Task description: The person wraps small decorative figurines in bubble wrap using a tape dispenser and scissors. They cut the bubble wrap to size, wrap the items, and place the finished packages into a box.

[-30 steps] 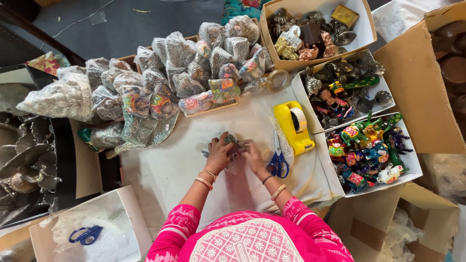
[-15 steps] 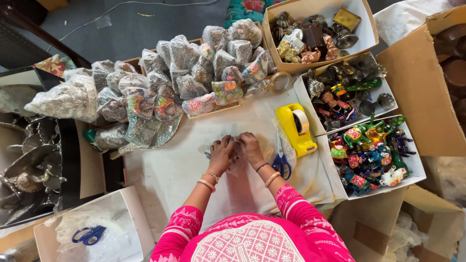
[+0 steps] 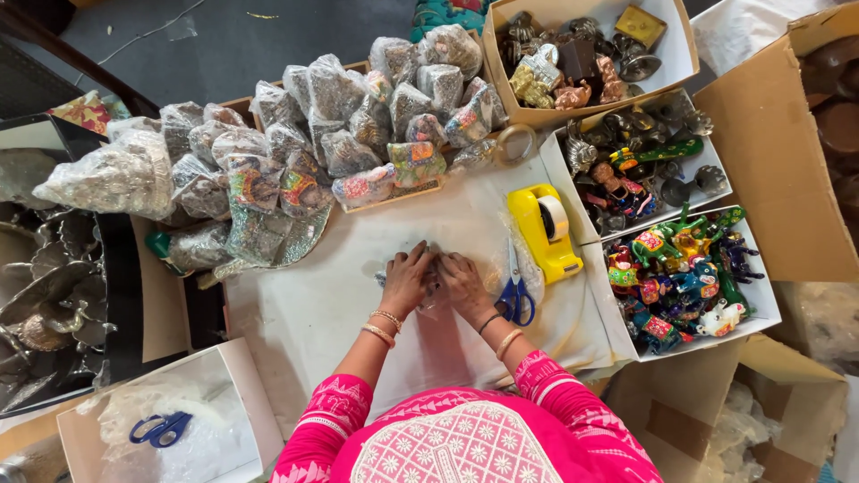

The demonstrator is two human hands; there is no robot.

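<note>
Dark grey floor [image 3: 224, 45] along the top edge, small scraps on it. Counter [image 3: 331, 304] covered in white paper, evenly lit, soft shadows. Open brown cardboard boxes [image 3: 769, 152] crowd the counter's right edge, another at the bottom right corner. Dark tray [image 3: 107, 268] of metalware off the left edge.

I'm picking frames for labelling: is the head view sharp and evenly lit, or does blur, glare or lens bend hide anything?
Head view: lighting soft and even; left hand and right hand sharp, though they cover the small wrapped item; mild glare on the plastic-wrapped bundles; wide-lens bending at the edges, visible on the cardboard box.
</note>
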